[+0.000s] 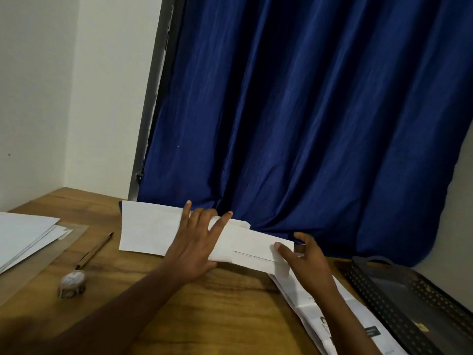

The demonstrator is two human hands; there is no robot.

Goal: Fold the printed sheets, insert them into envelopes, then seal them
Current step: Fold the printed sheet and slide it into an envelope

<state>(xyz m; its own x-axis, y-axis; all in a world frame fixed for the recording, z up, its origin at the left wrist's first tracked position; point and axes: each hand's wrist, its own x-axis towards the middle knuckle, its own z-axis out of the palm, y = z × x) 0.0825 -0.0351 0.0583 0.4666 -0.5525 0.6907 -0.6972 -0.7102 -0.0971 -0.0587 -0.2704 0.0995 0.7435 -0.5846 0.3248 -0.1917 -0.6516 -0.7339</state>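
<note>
1. The left hand [197, 242] lies flat, fingers spread, pressing the white envelope [153, 230] onto the table [204, 303].
2. The right hand [304, 257] pinches a folded sheet [258, 249] at its right end; the sheet's left end meets the envelope's open end, apparently partly inside.
3. So this sheet looks folded and mid-insertion; sealing is not yet done.
4. Another printed sheet [332, 319] lies creased under the right forearm.
5. Left lie a tape roll [73, 284], a pencil [94, 251] and a paper stack [25, 234]; a dark tray [409, 298] sits right.
</note>
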